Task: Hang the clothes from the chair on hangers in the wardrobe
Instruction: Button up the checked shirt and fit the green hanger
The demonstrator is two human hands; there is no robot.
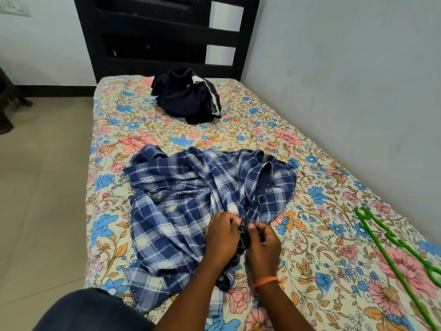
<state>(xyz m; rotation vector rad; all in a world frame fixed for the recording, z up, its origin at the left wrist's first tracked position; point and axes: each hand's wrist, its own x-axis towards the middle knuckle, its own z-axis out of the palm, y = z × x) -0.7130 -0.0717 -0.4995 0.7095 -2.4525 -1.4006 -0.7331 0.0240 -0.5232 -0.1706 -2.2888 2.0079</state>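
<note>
A blue and white plaid shirt [191, 199] lies crumpled across the middle of the bed [298, 144]. My left hand [223, 236] and my right hand [263, 240] meet at its near front edge, each pinching the dark folded fabric of the shirt's placket between them. A dark navy garment with a white stripe [188, 96] sits bunched near the headboard. Green plastic hangers [401, 254] lie on the bed at the right, apart from both hands.
The bed wears a floral sheet and stands against the wall on the right. A black slatted headboard [162, 37] rises at the far end. Tiled floor [43, 187] runs along the left, with dark furniture legs [9, 101] at the far left.
</note>
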